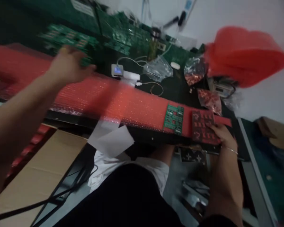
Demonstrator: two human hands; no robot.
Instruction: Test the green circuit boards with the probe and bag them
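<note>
My left hand (pixel 67 64) reaches out over a long strip of red bubble wrap (pixel 113 99) toward a green circuit board (pixel 68 39) at the far left; its fingers are smeared by motion. My right hand (pixel 223 135) lies with fingers flat on a circuit board wrapped in red bubble film (pixel 202 126) at the table's near edge. A bare green circuit board (pixel 173 119) lies on the red strip just left of the wrapped one.
Stacks of green boards (pixel 125 37) stand at the back. A big roll of red bubble wrap (pixel 243 55) sits at the right. Small wrapped packets (pixel 194 72), a clear bag (pixel 157 67) and a white device with cable (pixel 118 71) lie mid-table. A cardboard box (pixel 38 176) is below left.
</note>
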